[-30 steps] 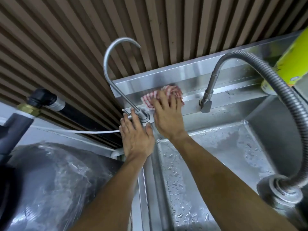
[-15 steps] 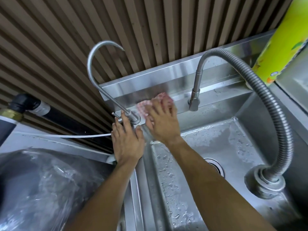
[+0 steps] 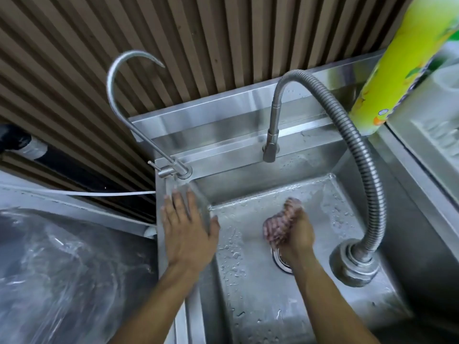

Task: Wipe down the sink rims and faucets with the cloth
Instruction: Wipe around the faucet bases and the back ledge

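the cloth (image 3: 279, 227) – pink and white, its pattern blurred – is being held bunched in the right hand (image 3: 296, 232), whose fingers are being kept clenched around it low inside the sink basin (image 3: 250, 289), just above the drain (image 3: 282, 263); most of the drain ring is being hidden by the wrist. the left hand (image 3: 186, 229) is being rested flat and empty, fingers spread, on the left sink rim (image 3: 196, 316), its thumb being hung over the inner edge. the thin gooseneck faucet (image 3: 116, 78) is being shown at the back left corner, near the fingertips but apart from them. the flexible ribbed faucet (image 3: 352, 135) is being shown arching from its base at the right to a nozzle near the back wall. a yellow-green bottle (image 3: 397, 68) is being cut off by the upper frame edge – its label cannot be read. clear plastic sheeting (image 3: 62, 274) at the left is being rendered indistinct by glare.
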{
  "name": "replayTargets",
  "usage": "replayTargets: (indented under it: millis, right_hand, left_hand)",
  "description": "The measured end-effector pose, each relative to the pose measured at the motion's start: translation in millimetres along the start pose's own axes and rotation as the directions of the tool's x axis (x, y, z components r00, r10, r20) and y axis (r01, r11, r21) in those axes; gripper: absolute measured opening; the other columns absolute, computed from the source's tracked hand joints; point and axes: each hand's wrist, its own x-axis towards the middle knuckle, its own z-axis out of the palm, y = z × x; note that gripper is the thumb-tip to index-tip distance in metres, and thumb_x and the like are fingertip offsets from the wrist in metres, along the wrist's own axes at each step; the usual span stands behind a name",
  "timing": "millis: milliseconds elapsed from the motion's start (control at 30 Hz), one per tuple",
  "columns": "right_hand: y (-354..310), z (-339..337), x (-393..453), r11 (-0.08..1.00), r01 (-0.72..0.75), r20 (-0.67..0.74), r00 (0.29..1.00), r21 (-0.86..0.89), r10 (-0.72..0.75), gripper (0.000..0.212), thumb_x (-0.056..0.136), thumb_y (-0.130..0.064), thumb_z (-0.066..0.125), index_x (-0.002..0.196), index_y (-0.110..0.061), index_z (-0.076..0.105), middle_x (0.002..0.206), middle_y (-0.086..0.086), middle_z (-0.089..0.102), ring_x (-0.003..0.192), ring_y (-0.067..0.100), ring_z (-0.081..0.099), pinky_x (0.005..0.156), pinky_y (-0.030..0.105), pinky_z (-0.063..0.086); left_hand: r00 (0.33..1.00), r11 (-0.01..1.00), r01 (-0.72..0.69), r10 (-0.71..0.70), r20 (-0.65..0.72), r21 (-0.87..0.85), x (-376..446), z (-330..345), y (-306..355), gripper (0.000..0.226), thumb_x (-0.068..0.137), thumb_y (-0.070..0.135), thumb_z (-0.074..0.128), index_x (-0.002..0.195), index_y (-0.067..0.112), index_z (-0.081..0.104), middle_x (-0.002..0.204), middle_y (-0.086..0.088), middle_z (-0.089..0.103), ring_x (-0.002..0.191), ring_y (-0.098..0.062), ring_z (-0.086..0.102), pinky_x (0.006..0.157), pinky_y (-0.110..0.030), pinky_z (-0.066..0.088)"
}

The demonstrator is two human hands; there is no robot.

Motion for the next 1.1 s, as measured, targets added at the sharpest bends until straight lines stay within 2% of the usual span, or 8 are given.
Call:
replayTargets:
  millis: [100, 200, 333, 433, 600, 733, 867, 1100]
  right_hand:
    - [-54, -10, 10, 0.994, 0.104, -0.102, 0.99, 0.03, -0.101, 0.028, 0.11, -0.04, 0.04, 0.085, -0.028, 0.047, 0.046, -0.008, 0.049, 0.037, 0.01, 0.049, 0.043, 0.021, 0.048]
    - [-99, -1, 54, 0.879, 0.4, 0.011, 0.911, -0.26, -0.412, 0.044, 0.094, -0.071, 0.053, 0.119, -0.036, 0.046, 0.095, -0.008, 0.052, 0.082, 0.017, 0.055, 0.078, 0.033, 0.049]
    - [-115, 45, 80, 0.08, 0.657, 0.53, 0.668, -0.749, -0.523, 0.067, 0.096, -0.051, 0.048, 0.156, -0.04, 0.019, 0.158, 0.009, 0.029, 0.14, 0.035, 0.038, 0.116, 0.052, 0.035]
    - [-106, 57, 88, -0.456, 0.588, 0.74, 0.591, -0.668, -0.321, 0.093, 0.088, -0.047, 0.046, 0.165, -0.016, 0.004, 0.172, 0.011, 0.011, 0.154, 0.041, 0.019, 0.122, 0.063, 0.018]
    - [-138, 38, 125, -0.504, 0.777, 0.903, 0.429, -0.378, -0.017, 0.084, 0.087, -0.025, 0.051, 0.163, -0.009, 0.019, 0.168, 0.014, 0.024, 0.155, 0.037, 0.019, 0.126, 0.057, 0.014]
    - [-176, 51, 144, -0.594, 0.798, 0.914, 0.313, -0.107, 0.257, 0.065, 0.093, -0.039, 0.06, 0.152, -0.019, 0.04, 0.158, 0.002, 0.043, 0.145, 0.029, 0.026, 0.126, 0.046, 0.022]
    - [-166, 46, 138, -0.633, 0.744, 0.874, 0.435, -0.214, 0.216, 0.072, 0.1, -0.053, 0.036, 0.164, -0.028, 0.013, 0.171, -0.009, 0.014, 0.155, 0.028, 0.018, 0.127, 0.048, 0.007]
    - [-153, 24, 127, -0.525, 0.627, 0.783, 0.608, -0.575, -0.132, 0.063, 0.105, -0.058, 0.019, 0.163, -0.036, 0.016, 0.171, -0.015, 0.011, 0.152, 0.031, 0.024, 0.126, 0.059, 0.005]
  left_hand:
    - [0.979, 0.994, -0.066, 0.048, 0.196, 0.09, 5, -13, 31, 0.076, 0.098, 0.057, 0.017, 0.161, 0.015, 0.02, 0.166, -0.028, 0.011, 0.154, -0.045, 0.006, 0.124, -0.052, -0.004]
    - [0.979, 0.979, -0.199, 0.197, -0.05, -0.034, 37, -35, 58, 0.057, 0.094, 0.045, 0.028, 0.129, 0.014, 0.061, 0.134, -0.011, 0.062, 0.126, -0.038, 0.049, 0.11, -0.054, 0.035]
    - [0.904, 0.919, -0.372, 0.326, -0.276, -0.132, 96, -33, 77, 0.05, 0.101, 0.037, 0.043, 0.146, 0.014, 0.044, 0.158, -0.011, 0.038, 0.147, -0.032, 0.03, 0.118, -0.048, 0.031]
    - [0.87, 0.888, -0.459, 0.449, -0.202, -0.003, 128, -10, 75, 0.067, 0.106, 0.049, 0.025, 0.163, 0.014, 0.015, 0.172, -0.007, -0.003, 0.158, -0.024, -0.009, 0.128, -0.046, 0.002]
    - [0.789, 0.791, -0.609, 0.612, -0.056, 0.063, 145, 4, 64, 0.068, 0.106, 0.054, 0.014, 0.155, 0.034, -0.028, 0.169, -0.002, -0.007, 0.157, -0.022, -0.011, 0.128, -0.045, -0.003]
    - [0.796, 0.799, -0.599, 0.602, -0.068, 0.058, 142, -1, 67, 0.08, 0.105, 0.053, 0.036, 0.162, 0.022, -0.009, 0.167, 0.0, -0.008, 0.155, -0.01, -0.02, 0.124, -0.034, -0.017]
    - [0.809, 0.824, -0.566, 0.562, -0.173, 0.029, 136, -4, 73, 0.082, 0.1, 0.053, 0.047, 0.164, 0.02, 0.007, 0.167, 0.0, 0.005, 0.149, 0.0, -0.029, 0.122, -0.026, -0.016]
    - [0.817, 0.826, -0.562, 0.546, -0.187, -0.041, 136, 0, 76, 0.081, 0.098, 0.052, 0.044, 0.164, 0.02, 0.008, 0.169, -0.006, 0.017, 0.157, -0.023, 0.012, 0.12, -0.058, 0.031]
